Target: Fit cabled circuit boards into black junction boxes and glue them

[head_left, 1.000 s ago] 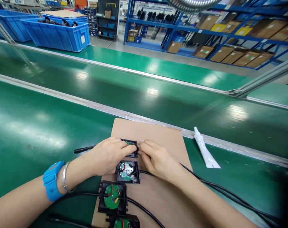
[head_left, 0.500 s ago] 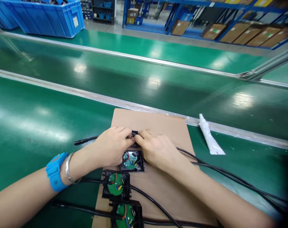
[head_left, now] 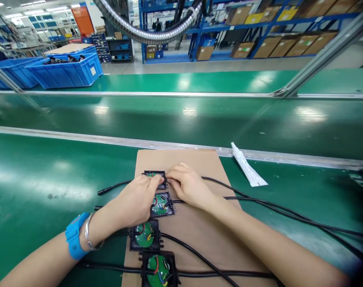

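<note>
The green workbench (head_left: pixel 34 179) takes up most of my view, and on it lies the cardboard sheet (head_left: pixel 181 159), from which I place everything else. Beyond the sheet's far edge runs the darker green conveyor belt (head_left: pixel 199 123). Far beyond the sheet and to its left stand blue crates (head_left: pixel 64 71), and high above it a ribbed metal hose (head_left: pixel 145 36) curves across. Black cables (head_left: pixel 273 207) run off the sheet's right side across the bench, and another cable end (head_left: pixel 109 188) lies just off its left edge. A white tube (head_left: pixel 247 171) lies on the bench just right of the sheet's far right corner.

On the sheet, along its left half, four open black housings with green circuit boards sit in a line. The near housing (head_left: pixel 159 271) is at the front edge, the third housing (head_left: pixel 144 235) just behind it, then the second housing (head_left: pixel 161 205), and the far housing (head_left: pixel 153 175) near the sheet's middle.

My left hand (head_left: pixel 136 201) rests over the far housing, fingers closed down on its right part and holding it against the sheet. My right hand (head_left: pixel 187 185) meets it from the right, fingertips drawn together at that housing's right edge. I cannot tell what sits between them. A blue wristband (head_left: pixel 75 235) and a silver bangle (head_left: pixel 90 237) ring my left wrist, off the sheet's left edge.
</note>
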The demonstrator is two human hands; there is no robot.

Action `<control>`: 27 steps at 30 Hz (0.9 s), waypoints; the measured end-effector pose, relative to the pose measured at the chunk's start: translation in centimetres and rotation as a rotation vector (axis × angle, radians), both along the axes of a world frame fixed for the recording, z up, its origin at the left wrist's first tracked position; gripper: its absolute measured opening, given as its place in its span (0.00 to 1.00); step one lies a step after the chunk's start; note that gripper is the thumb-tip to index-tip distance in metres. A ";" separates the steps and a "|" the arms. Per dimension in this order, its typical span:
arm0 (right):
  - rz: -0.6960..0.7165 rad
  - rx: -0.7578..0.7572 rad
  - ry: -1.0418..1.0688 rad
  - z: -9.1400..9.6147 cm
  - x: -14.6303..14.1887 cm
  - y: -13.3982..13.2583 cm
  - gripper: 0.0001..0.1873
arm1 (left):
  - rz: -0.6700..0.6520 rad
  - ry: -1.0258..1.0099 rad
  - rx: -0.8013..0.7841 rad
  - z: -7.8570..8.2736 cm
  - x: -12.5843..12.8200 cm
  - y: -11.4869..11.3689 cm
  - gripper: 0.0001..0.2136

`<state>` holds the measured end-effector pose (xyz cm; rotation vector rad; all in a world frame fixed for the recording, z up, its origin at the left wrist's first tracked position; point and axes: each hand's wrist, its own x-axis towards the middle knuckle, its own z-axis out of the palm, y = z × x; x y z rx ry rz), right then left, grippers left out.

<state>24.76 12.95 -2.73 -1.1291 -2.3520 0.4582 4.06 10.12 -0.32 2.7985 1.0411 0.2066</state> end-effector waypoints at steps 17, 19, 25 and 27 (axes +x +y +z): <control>0.031 0.105 -0.426 3.0 -7.1 -2.2 0.19 | 0.291 -0.295 -0.170 -0.8 -5.0 4.1 0.03; 0.082 0.170 -0.468 2.7 -7.8 -2.0 0.20 | 0.282 -0.293 -0.189 -1.1 -4.8 4.3 0.03; 0.106 0.076 -0.449 3.1 -6.0 -1.2 0.19 | 0.286 -0.254 -0.140 -0.7 -5.0 3.2 0.05; 0.080 0.035 -0.366 3.5 -4.9 -2.3 0.20 | 0.285 -0.246 -0.093 -0.1 -5.0 1.3 0.08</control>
